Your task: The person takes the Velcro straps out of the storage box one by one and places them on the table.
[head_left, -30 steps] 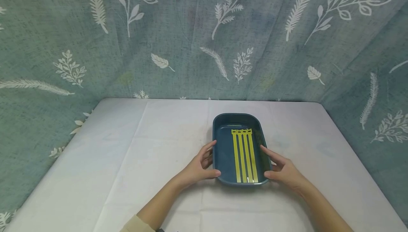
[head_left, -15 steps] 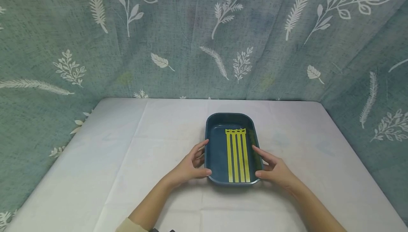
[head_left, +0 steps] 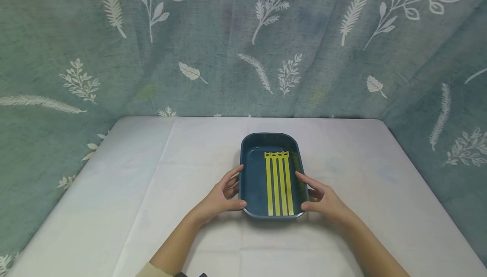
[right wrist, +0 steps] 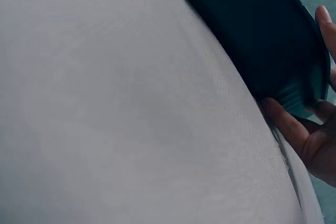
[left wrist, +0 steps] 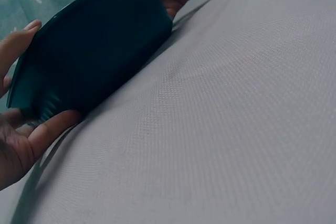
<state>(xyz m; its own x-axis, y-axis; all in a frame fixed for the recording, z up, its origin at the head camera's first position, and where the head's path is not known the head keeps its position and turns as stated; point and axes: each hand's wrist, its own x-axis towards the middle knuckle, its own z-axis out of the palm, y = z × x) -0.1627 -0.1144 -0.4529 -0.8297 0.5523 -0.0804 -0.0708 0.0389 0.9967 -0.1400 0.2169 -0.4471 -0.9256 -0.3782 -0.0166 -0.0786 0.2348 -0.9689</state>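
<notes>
A dark blue-green rectangular tray [head_left: 252,184] with rounded corners sits on the white cloth near the middle of the head view. Several yellow slotted-head straps [head_left: 279,184] lie side by side in it, lengthwise and towards its right half. My left hand [head_left: 222,194] grips the tray's left side, thumb at the near corner and index finger on the rim. On the opposite side, my right hand [head_left: 325,198] holds it the same way. Both wrist views show the tray's outer near wall [left wrist: 105,40], with the thumbs low against it; the straps are hidden there.
White cloth [head_left: 182,234] with fold creases covers the table. Behind it and along both sides hangs a green-blue curtain [head_left: 220,86] with white leaf prints.
The tray, with the straps in it, has shifted left along the table, both hands moving with it. Most of that shift came in the first half second. The grip looks unchanged.
</notes>
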